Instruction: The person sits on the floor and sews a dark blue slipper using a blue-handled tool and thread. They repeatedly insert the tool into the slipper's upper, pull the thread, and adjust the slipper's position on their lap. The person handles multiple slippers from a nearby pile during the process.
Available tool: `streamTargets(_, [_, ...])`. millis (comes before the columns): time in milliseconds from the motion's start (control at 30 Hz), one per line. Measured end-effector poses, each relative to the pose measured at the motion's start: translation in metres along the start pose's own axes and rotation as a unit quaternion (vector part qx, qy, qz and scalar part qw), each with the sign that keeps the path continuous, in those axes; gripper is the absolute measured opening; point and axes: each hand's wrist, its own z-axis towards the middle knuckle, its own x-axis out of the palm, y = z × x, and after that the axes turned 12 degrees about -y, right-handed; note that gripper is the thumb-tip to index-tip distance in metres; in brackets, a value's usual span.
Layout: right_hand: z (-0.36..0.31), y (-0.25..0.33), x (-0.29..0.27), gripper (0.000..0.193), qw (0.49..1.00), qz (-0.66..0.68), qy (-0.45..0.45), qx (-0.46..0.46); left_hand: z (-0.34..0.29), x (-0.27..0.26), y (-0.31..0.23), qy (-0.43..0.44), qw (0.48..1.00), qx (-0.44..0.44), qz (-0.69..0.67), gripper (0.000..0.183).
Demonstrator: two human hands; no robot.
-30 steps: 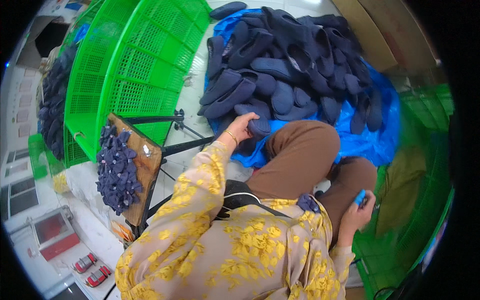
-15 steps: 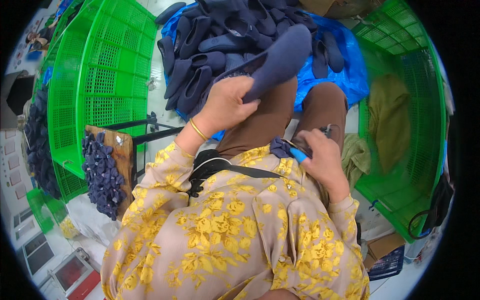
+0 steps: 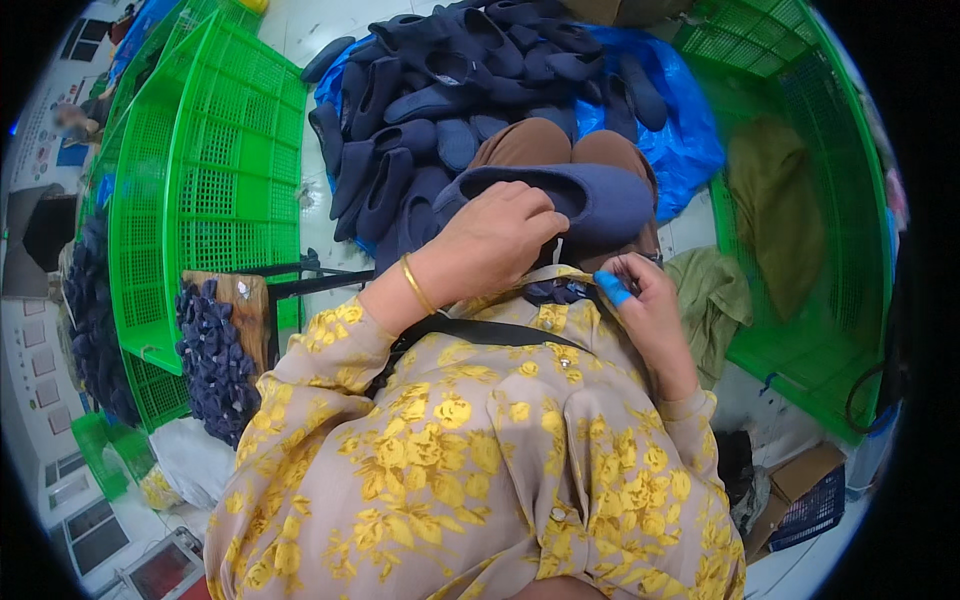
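Note:
Across my lap lies a navy slip-on shoe [image 3: 605,205], its toe to the right and its opening upward. My left hand [image 3: 495,240], with a gold bangle at the wrist, is closed on the shoe's near side. Its fingertips are bent over the opening. Just right of my waist, my right hand [image 3: 640,295] is closed in a pinch, blue tape round one finger. What it pinches is too small to make out. Small navy cloth pieces [image 3: 558,291] show at my waist beside it. Behind my knees, a heap of navy shoes [image 3: 430,100] lies on blue plastic sheeting [image 3: 690,140].
Green mesh crates [image 3: 235,150] stand at the left, and a large green crate [image 3: 800,330] holds olive cloth [image 3: 775,210] at the right. Left of me, navy cloth bows [image 3: 212,355] cover a wooden board [image 3: 245,300]. A cardboard box [image 3: 800,480] sits at the lower right.
The shoe has come down from a raised tilt to lie across my lap, and my left hand has moved right and nearer with it. My right hand stays near my waist, fingers now pinched.

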Motion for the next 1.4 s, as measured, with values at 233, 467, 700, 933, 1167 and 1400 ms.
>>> streamTargets(233, [0.003,-0.008,0.010,0.014,0.999,0.002,-0.049,0.025,-0.015,-0.005,-0.025,0.129,0.990,0.023,0.049,0.020])
streamTargets(467, [0.003,-0.011,0.011,0.012,0.999,0.000,-0.051,0.012,-0.006,-0.028,-0.033,0.110,0.970,-0.180,-0.118,0.013])
streamTargets(700, [0.002,0.023,-0.005,0.017,0.989,0.147,-0.020,-0.009,0.008,-0.026,-0.037,0.053,0.973,-0.182,-0.134,0.010])
streamTargets(933, [0.021,-0.010,-0.035,0.022,0.880,0.436,-0.150,0.115,0.033,-0.018,-0.034,-0.026,0.955,-0.179,-0.234,0.012])
streamTargets(1167, [0.030,-0.047,-0.086,0.032,0.870,-0.396,-0.290,0.044,0.047,-0.018,0.045,-0.015,0.973,-0.167,0.160,0.009])
streamTargets(1400, [0.018,0.023,-0.044,0.022,0.972,0.165,-0.148,0.076,0.058,-0.010,-0.009,-0.040,0.866,-0.360,-0.346,0.011])
